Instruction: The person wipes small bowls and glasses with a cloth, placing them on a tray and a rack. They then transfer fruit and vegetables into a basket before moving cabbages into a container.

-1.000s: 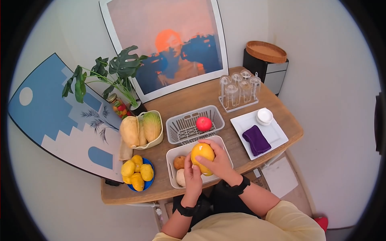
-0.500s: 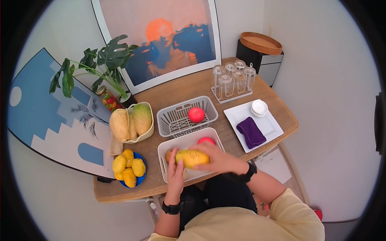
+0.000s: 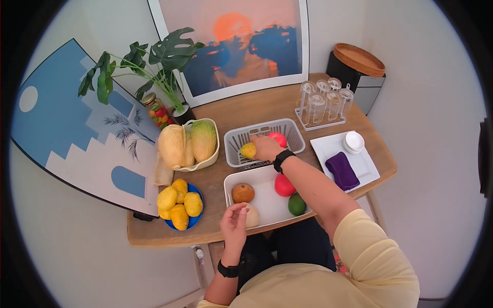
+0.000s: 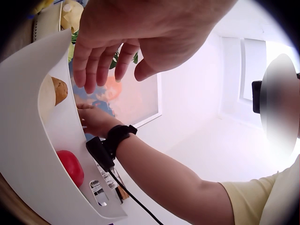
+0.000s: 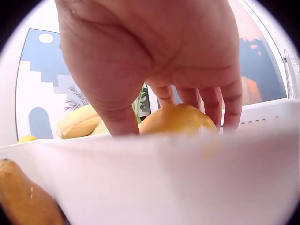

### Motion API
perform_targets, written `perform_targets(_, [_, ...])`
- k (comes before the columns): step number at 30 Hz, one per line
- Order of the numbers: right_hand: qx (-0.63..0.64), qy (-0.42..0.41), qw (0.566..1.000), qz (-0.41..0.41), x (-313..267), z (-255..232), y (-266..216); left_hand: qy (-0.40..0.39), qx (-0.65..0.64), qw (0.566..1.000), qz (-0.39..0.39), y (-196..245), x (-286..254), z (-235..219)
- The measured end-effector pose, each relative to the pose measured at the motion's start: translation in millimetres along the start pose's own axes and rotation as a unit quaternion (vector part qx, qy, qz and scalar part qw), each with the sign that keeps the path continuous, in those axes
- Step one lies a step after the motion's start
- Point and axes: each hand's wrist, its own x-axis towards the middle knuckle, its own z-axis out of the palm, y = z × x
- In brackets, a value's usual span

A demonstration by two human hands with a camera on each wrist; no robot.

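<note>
My right hand (image 3: 267, 148) reaches into the grey slotted basket (image 3: 233, 134) and holds a yellow mango (image 3: 248, 150) low inside it. In the right wrist view, thumb and fingers curve down around the mango (image 5: 178, 119), whose lower part hides behind a pale rim. Beside that hand in the basket lies a red round fruit (image 3: 278, 138). My left hand (image 3: 234, 226) hovers at the front left of the white bin (image 3: 267, 222), fingers loosely bent and holding nothing. In the bin are a brown fruit (image 3: 243, 193), a pale round one (image 3: 251, 215), a red one (image 3: 284, 186) and a green one (image 3: 296, 204).
On the left stand a blue bowl (image 3: 197, 219) of several yellow fruits and a cream basket (image 3: 215, 149) with cabbage-like vegetables. To the right are a white square plate (image 3: 367, 171) bearing a purple cloth (image 3: 342, 171), and a rack of glasses (image 3: 323, 124). A potted plant (image 3: 167, 61) stands behind.
Both hands held the mango over the white bin. The left hand has let go, and the right has carried the mango forward into the grey basket. The bin's fruits are now uncovered.
</note>
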Motion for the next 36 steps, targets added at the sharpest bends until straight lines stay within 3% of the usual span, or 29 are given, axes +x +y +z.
perform_targets(7, [0.072,-0.038,0.996,0.021,-1,18,11,-0.006,0.011,1.000,-0.010,1,6,-3])
perform_targets(8, [0.051,0.129,0.989,-0.048,-9,21,13,-0.011,0.009,1.000,-0.015,1,6,-4])
perform_targets(9, [0.048,0.128,0.990,-0.042,-24,9,6,-0.003,0.000,1.000,-0.012,1,7,-4])
perform_targets(11, [0.081,0.064,0.995,-0.007,-63,-40,-29,0.005,-0.016,1.000,-0.006,-1,12,-3])
perform_targets(13, [-0.076,-0.051,0.995,-0.045,-96,-46,-40,0.016,-0.026,1.000,-0.003,-4,16,-3])
perform_targets(15, [-0.208,-0.152,0.963,-0.075,-110,-18,-30,0.010,-0.022,1.000,-0.007,-1,20,3])
perform_targets(18, [-0.307,-0.082,0.945,-0.077,-124,18,-19,0.002,-0.070,0.997,-0.008,5,21,15])
perform_targets(22, [-0.311,-0.111,0.943,-0.052,-119,33,-18,-0.003,-0.058,0.998,-0.017,6,11,22])
perform_targets(25, [-0.241,-0.134,0.961,-0.021,-113,11,-13,-0.012,-0.056,0.998,-0.026,3,11,22])
perform_targets(26, [-0.067,-0.124,0.988,-0.071,-120,-23,-23,-0.006,-0.060,0.998,-0.031,2,11,23])
perform_targets(27, [0.110,-0.113,0.980,-0.117,-127,-45,-32,-0.003,-0.061,0.998,-0.030,2,12,26])
perform_targets(28, [0.109,-0.115,0.980,-0.118,-133,-52,-40,0.023,-0.142,0.988,-0.064,3,13,31])
perform_targets(29, [0.284,-0.044,0.950,-0.124,-140,-55,-48,0.048,-0.221,0.969,-0.097,4,17,35])
perform_targets(30, [0.449,0.029,0.884,-0.124,-146,-55,-53,0.048,-0.222,0.969,-0.097,10,20,39])
perform_targets(32, [0.430,0.080,0.889,-0.136,-160,-50,-61,-0.132,-0.420,0.883,-0.162,26,24,47])
perform_targets(33, [0.409,0.130,0.891,-0.148,-165,-48,-63,-0.135,-0.419,0.883,-0.163,24,25,50])
perform_targets(34, [0.467,0.154,0.863,-0.119,-167,-42,-61,-0.110,-0.321,0.934,-0.111,20,24,52])
perform_targets(35, [0.468,0.156,0.862,-0.117,-169,-40,-60,-0.082,-0.218,0.971,-0.057,17,23,54])
perform_targets(36, [0.511,0.142,0.844,-0.083,-170,-39,-60,-0.111,-0.112,0.988,0.009,23,20,59])
